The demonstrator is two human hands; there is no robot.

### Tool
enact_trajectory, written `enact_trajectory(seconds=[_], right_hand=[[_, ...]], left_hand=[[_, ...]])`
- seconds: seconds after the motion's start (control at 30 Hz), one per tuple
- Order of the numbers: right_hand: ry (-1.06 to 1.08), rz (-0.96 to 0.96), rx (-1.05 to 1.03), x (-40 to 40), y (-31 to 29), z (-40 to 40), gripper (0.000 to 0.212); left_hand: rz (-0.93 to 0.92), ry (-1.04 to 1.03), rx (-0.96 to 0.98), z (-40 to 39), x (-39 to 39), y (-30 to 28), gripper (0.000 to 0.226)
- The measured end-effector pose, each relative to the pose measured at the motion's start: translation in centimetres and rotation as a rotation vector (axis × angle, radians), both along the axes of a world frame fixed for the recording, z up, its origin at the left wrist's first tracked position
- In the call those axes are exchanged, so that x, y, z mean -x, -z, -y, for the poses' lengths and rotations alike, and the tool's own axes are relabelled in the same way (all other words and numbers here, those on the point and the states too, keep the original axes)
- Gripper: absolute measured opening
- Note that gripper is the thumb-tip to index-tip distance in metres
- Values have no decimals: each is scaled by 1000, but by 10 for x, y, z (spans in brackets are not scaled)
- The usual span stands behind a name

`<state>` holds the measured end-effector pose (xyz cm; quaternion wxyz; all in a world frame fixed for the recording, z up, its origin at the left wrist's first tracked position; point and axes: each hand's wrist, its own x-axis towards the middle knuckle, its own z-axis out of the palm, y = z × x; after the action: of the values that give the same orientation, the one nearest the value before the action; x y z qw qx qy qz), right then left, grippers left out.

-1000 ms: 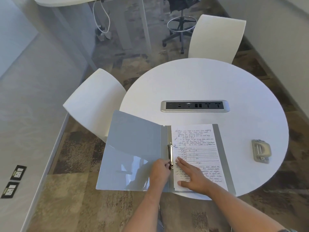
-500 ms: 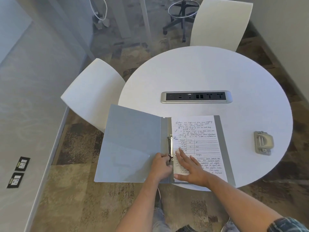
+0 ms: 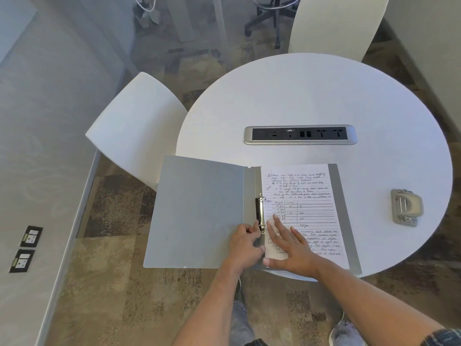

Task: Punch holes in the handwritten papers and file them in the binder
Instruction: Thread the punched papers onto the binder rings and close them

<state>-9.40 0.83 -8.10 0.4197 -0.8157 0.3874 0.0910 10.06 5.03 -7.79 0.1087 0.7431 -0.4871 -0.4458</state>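
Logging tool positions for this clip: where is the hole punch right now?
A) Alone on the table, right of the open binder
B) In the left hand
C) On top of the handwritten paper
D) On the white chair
A: the hole punch sits untouched on the table, well right of the binder, while both hands are at the binder's rings and paper.

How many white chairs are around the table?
2. One chair stands left of the round table, near the open binder. The other chair stands at the far side. Any chair near the person would be out of view.
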Motion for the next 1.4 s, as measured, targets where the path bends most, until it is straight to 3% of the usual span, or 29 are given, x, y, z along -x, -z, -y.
enact_trajectory(seconds=[0.27,0.4,0.47,0.57,0.7,0.87,1.1,1.27,1.4], right_hand=[[101,114,20,3,0,-6,80],[494,278,-53,8,-9,-13,63],[736,295,33,10,-11,-18,45],[935,113,243,14,-17,-20,46],[1086,-294,285,23,-31,-16,87],[1145,-402,255,24,-42,-7,88],[1233,-488,204,21,-42,5,67],[1262,-391,116,19,-42,16,25],[1161,-369,184,18,-52,20,33]], left_hand=[[-13,28,20,-2,-7,1,58],[10,46,21,-1,-4,-5,58],[15,48,23,-2,-3,-7,57],[37,45,27,-3,-2,-10,60],[52,57,31,-3,-2,-11,62],[60,62,24,-2,-1,-11,67],[75,51,14,-1,0,-10,69],[79,64,2,0,1,-14,66],[-13,29,-40,3,0,-23,70]])
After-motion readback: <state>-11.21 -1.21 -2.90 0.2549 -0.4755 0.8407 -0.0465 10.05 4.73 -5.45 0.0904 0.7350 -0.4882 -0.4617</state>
